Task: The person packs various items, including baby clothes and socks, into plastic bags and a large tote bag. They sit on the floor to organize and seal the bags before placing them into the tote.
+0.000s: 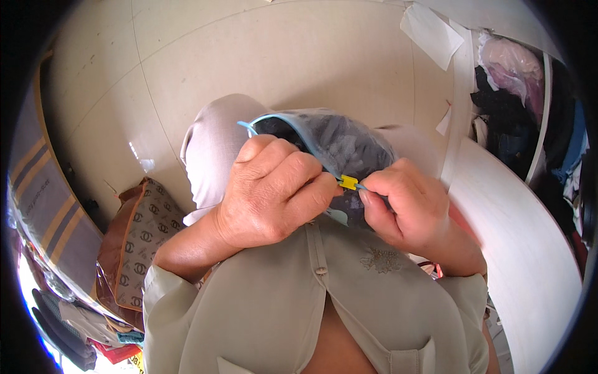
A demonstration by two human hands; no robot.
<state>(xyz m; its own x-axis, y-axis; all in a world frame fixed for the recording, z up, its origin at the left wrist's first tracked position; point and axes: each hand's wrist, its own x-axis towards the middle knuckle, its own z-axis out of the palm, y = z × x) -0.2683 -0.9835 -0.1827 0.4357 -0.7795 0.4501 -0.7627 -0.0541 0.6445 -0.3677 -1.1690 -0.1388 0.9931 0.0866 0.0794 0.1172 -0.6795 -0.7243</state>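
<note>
A clear plastic zipper bag [348,135] with dark patterned fabric inside rests over my lap. Its light blue zip edge [299,128] curves along the bag's mouth, which gapes at the left. A yellow zip slider [348,182] sits on this edge between my two hands. My left hand [278,191] is closed around the blue edge just left of the slider. With thumb and forefinger, my right hand [406,201] pinches the end of the blue strip just right of the slider. My fingers hide part of the bag's mouth.
A brown patterned bag [149,233] stands on the floor at the left, beside a striped cloth-covered surface [51,187]. At the right are a curved white panel [509,224] and shelves of folded clothes [504,117]. White paper [432,35] lies at the upper right.
</note>
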